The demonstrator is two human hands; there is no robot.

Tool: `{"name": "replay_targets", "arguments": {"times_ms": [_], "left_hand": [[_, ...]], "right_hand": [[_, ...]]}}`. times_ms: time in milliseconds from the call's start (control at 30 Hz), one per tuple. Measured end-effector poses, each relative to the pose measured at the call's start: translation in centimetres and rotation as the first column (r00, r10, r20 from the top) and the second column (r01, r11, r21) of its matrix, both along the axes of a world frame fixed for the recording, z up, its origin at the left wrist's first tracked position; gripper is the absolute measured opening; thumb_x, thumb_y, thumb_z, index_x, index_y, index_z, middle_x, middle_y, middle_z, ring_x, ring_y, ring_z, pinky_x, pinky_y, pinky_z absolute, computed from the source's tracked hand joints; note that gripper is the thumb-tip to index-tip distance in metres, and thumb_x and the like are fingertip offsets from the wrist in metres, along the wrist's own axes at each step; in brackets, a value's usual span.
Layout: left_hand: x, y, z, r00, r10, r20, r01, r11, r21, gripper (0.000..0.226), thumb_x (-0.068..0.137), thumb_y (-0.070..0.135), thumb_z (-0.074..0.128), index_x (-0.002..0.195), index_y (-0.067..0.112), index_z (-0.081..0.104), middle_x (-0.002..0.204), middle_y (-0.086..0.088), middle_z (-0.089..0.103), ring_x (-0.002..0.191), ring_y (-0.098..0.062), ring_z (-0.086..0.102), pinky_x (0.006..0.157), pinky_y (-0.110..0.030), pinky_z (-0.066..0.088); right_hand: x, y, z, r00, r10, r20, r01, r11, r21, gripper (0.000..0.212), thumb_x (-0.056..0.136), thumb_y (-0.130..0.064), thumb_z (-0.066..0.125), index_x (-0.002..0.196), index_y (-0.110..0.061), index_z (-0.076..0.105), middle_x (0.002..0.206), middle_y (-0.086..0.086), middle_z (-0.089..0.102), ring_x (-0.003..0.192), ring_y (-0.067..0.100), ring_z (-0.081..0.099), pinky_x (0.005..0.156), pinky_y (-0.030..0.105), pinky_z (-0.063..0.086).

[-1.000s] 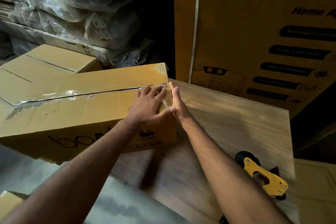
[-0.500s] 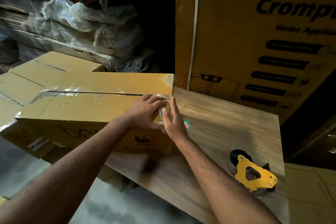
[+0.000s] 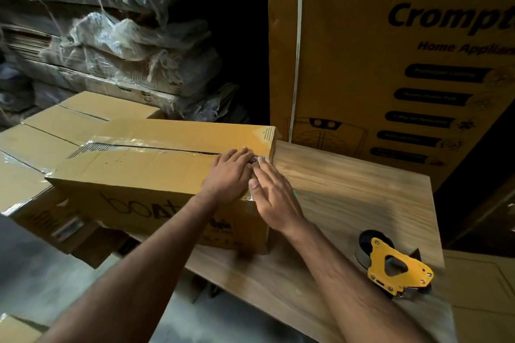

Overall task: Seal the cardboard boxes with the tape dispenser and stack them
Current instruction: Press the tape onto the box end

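Hands flat, we press our left hand (image 3: 230,174) and right hand (image 3: 274,198) onto the taped end of the cardboard box (image 3: 156,175) on the wooden surface (image 3: 348,198); the yellow tape dispenser (image 3: 394,269) lies apart, near our right forearm.

floor (image 3: 41,281): grey concrete | wooden table (image 3: 348,198) | plastic-wrapped stacks (image 3: 111,44) | dim light

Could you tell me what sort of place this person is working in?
Probably a warehouse or stockroom: plastic-wrapped bundles of flat cardboard, a large strapped appliance carton, and a tape dispenser on the wooden worktop.
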State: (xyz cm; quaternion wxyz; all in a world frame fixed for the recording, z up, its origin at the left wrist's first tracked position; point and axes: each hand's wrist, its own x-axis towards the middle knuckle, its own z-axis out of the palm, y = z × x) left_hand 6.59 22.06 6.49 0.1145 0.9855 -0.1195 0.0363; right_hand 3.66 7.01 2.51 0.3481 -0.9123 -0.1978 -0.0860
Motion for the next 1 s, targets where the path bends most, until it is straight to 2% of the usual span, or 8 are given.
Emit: {"name": "replay_targets", "arguments": {"times_ms": [133, 300, 400, 500, 633, 700, 833, 1000], "left_hand": [[-0.2, -0.2, 0.2, 1.0, -0.004, -0.016, 0.005, 1.0, 0.004, 0.068, 0.094, 0.047, 0.009, 0.155, 0.022, 0.028, 0.163, 0.002, 0.024, 0.151, -0.019, 0.016, 0.122, -0.04, 0.013], [0.1, -0.1, 0.1, 1.0, 0.001, 0.007, -0.001, 1.0, 0.011, 0.067, 0.093, 0.044, 0.013, 0.154, 0.022, 0.03, 0.162, 0.002, 0.026, 0.151, -0.019, 0.017, 0.122, -0.039, 0.012], [0.0, -0.1, -0.2, 1.0, 0.005, 0.022, -0.005, 1.0, -0.005, 0.065, 0.094, 0.043, 0.016, 0.154, 0.025, 0.033, 0.162, 0.005, 0.026, 0.15, -0.017, 0.016, 0.121, -0.038, 0.011], [0.3, -0.1, -0.2, 1.0, 0.01, 0.02, -0.01, 1.0, -0.016, 0.062, 0.095, 0.043, 0.018, 0.153, 0.027, 0.033, 0.162, 0.007, 0.025, 0.15, -0.016, 0.016, 0.121, -0.038, 0.012], [0.9, 0.1, -0.3, 1.0, 0.006, 0.001, -0.006, 1.0, -0.012, 0.057, 0.097, 0.041, 0.022, 0.152, 0.029, 0.033, 0.162, 0.008, 0.025, 0.15, -0.016, 0.016, 0.121, -0.041, 0.014], [0.9, 0.2, -0.3, 1.0, 0.015, -0.008, -0.015, 1.0, -0.022, 0.059, 0.095, 0.042, 0.02, 0.151, 0.03, 0.034, 0.162, 0.009, 0.025, 0.15, -0.016, 0.016, 0.121, -0.041, 0.015], [1.0, 0.2, -0.4, 1.0, 0.013, 0.015, -0.013, 0.999, -0.041, 0.059, 0.093, 0.041, 0.021, 0.149, 0.03, 0.038, 0.161, 0.009, 0.029, 0.149, -0.016, 0.02, 0.12, -0.041, 0.017], [0.8, 0.3, -0.3, 0.999, 0.037, 0.011, -0.036, 0.993, -0.114, 0.058, 0.093, 0.038, 0.023, 0.148, 0.031, 0.042, 0.158, 0.01, 0.034, 0.148, -0.016, 0.024, 0.12, -0.042, 0.019]], "right_hand": [[4.0, 0.3, 2.3, 0.977, -0.049, -0.21, 0.018, 0.989, -0.146, 0.07, 0.102, -0.059, 0.013, 0.159, -0.019, 0.007, 0.167, -0.002, -0.008, 0.152, 0.011, -0.011, 0.124, 0.041, -0.001], [10.3, 1.0, 2.9, 0.971, -0.153, -0.184, 0.123, 0.979, -0.164, 0.071, 0.103, -0.057, 0.023, 0.156, -0.01, 0.023, 0.165, 0.007, 0.012, 0.153, 0.025, 0.006, 0.122, 0.047, 0.016], [13.1, 0.5, 3.2, 0.955, -0.239, -0.175, 0.248, 0.968, 0.029, 0.067, 0.103, -0.05, 0.036, 0.157, -0.014, 0.019, 0.166, 0.008, 0.007, 0.153, 0.025, 0.007, 0.121, 0.049, 0.016], [15.9, 0.5, 2.9, 0.871, -0.132, -0.473, 0.285, 0.92, 0.268, 0.075, 0.103, -0.053, 0.032, 0.158, -0.018, -0.005, 0.166, 0.005, -0.007, 0.153, 0.023, 0.0, 0.123, 0.045, 0.01], [15.9, 0.4, 0.8, 0.724, -0.046, -0.688, 0.383, 0.857, 0.345, 0.073, 0.097, -0.069, 0.024, 0.148, -0.018, 0.036, 0.138, 0.007, 0.054, 0.128, 0.029, 0.051, 0.104, 0.042, 0.04], [15.4, 0.3, 0.7, 0.736, -0.016, -0.676, 0.361, 0.855, 0.373, 0.069, 0.098, -0.067, 0.022, 0.138, -0.017, 0.049, 0.12, 0.004, 0.061, 0.116, 0.025, 0.057, 0.096, 0.038, 0.042], [15.9, 1.3, 1.4, 0.875, -0.078, -0.478, 0.326, 0.825, 0.463, 0.063, 0.105, -0.046, 0.032, 0.159, -0.026, 0.007, 0.167, 0.005, 0.007, 0.151, 0.025, 0.014, 0.121, 0.045, 0.018], [16.5, 0.1, 2.3, 0.761, -0.112, -0.639, 0.438, 0.815, 0.379, 0.061, 0.105, -0.054, 0.014, 0.157, -0.024, 0.019, 0.162, 0.007, 0.026, 0.146, 0.028, 0.03, 0.118, 0.043, 0.025]]}}
